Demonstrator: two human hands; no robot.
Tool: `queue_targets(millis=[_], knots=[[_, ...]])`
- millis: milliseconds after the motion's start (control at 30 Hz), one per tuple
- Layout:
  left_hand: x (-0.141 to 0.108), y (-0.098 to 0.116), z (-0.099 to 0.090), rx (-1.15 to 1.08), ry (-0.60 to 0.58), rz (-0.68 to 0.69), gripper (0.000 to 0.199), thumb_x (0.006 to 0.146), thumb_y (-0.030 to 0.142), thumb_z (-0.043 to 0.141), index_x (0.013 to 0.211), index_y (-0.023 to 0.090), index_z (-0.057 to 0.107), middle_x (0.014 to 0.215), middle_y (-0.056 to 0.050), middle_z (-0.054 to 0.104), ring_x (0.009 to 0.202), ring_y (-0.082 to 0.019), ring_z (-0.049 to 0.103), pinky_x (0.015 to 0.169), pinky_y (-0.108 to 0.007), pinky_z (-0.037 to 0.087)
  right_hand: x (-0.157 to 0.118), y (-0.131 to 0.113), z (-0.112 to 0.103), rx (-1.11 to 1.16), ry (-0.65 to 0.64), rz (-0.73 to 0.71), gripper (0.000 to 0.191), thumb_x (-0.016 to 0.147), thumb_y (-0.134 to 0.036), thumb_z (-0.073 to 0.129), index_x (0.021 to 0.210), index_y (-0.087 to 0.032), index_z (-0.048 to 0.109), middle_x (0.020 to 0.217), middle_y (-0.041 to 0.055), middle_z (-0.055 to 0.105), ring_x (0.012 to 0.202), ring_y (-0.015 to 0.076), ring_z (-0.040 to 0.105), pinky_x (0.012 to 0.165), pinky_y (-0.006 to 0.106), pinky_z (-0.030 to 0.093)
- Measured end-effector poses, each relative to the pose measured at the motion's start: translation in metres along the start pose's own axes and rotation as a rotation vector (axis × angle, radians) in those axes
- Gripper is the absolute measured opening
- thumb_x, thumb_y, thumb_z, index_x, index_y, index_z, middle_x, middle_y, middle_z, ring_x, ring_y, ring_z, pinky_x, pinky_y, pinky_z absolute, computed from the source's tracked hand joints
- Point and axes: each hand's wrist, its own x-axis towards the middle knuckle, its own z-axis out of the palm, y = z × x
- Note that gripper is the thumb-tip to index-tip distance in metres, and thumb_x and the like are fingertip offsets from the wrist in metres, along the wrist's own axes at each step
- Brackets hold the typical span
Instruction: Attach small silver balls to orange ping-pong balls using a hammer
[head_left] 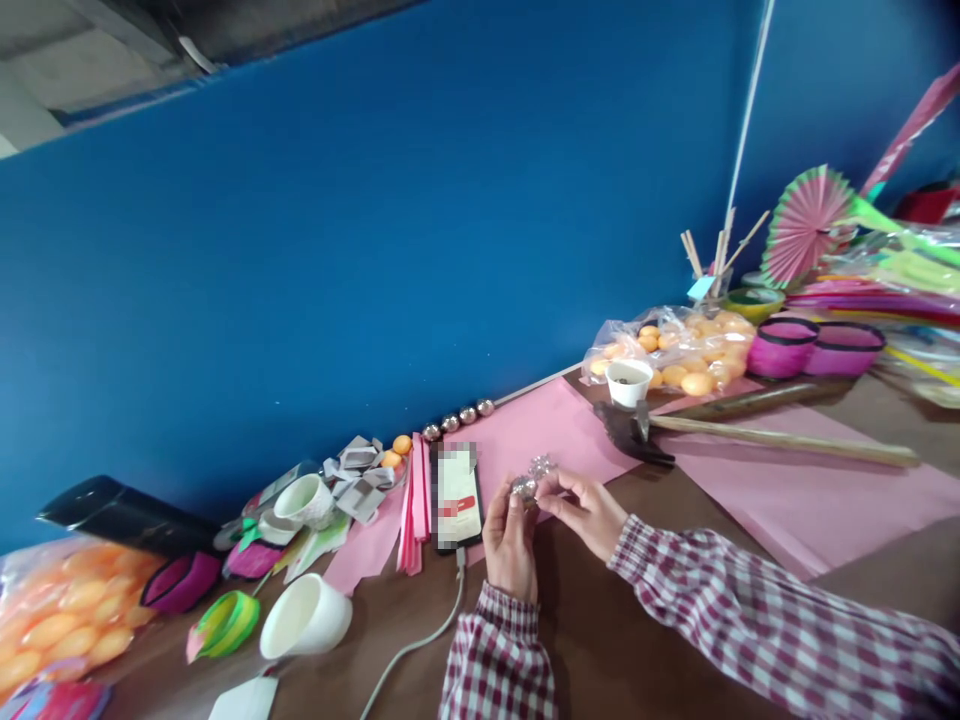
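My left hand [512, 545] is closed around a small shiny silver piece [524, 487], pinched between thumb and fingers just above the brown table. From the right, my right hand [589, 512] meets it with thumb and forefinger pressed together at the piece's edge; what lies between those fingertips is too small to make out. Just beyond the fingers, a glittering silver cluster [541, 465] shows over pink paper [551, 425]. Left of my hands lies a phone [458, 497] with a lit screen and a cable plugged in.
Several silver balls [450, 423] line the blue wall. To the right are a hammer [780, 440], a small white cup [628, 382] and bagged orange balls [697, 350]. On the left stand a white cup [306, 617], pink strips [416, 505] and another bag of orange balls [75, 605].
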Motion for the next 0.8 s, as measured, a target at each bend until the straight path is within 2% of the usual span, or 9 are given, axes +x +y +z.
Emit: queue_targets(millis=[167, 333, 800], knots=[[-0.0005, -0.0009, 0.0007, 0.011, -0.023, 0.009, 0.036, 0.069, 0.028, 0.06, 0.105, 0.02, 0.057, 0.109, -0.008, 0.058, 0.103, -0.022, 0.052, 0.086, -0.033, 0.042, 0.0035, 0.0072, -0.003, 0.025, 0.008, 0.037, 0.016, 0.075, -0.032, 0.052, 0.073, -0.016, 0.055, 0.077, 0.0018, 0.059, 0.076, 0.0147, 0.055, 0.072, 0.028, 0.044], [0.0016, -0.0042, -0.0023, 0.017, -0.052, 0.029, 0.041, 0.068, 0.027, 0.061, 0.107, 0.018, 0.056, 0.108, -0.009, 0.059, 0.104, -0.022, 0.051, 0.09, -0.034, 0.04, 0.0047, 0.0095, -0.0028, 0.134, -0.01, 0.089, 0.02, 0.072, -0.036, 0.055, 0.07, -0.015, 0.055, 0.087, 0.0039, 0.058, 0.079, 0.015, 0.056, 0.071, 0.028, 0.045], [0.002, -0.0051, -0.0033, 0.048, -0.048, 0.034, 0.039, 0.067, 0.027, 0.062, 0.105, 0.021, 0.057, 0.111, -0.008, 0.058, 0.106, -0.022, 0.05, 0.091, -0.033, 0.039, 0.0038, 0.0056, -0.0036, 0.133, -0.015, 0.116, 0.022, 0.07, -0.037, 0.057, 0.068, -0.015, 0.056, 0.074, 0.0016, 0.058, 0.073, 0.0136, 0.055, 0.067, 0.026, 0.045]])
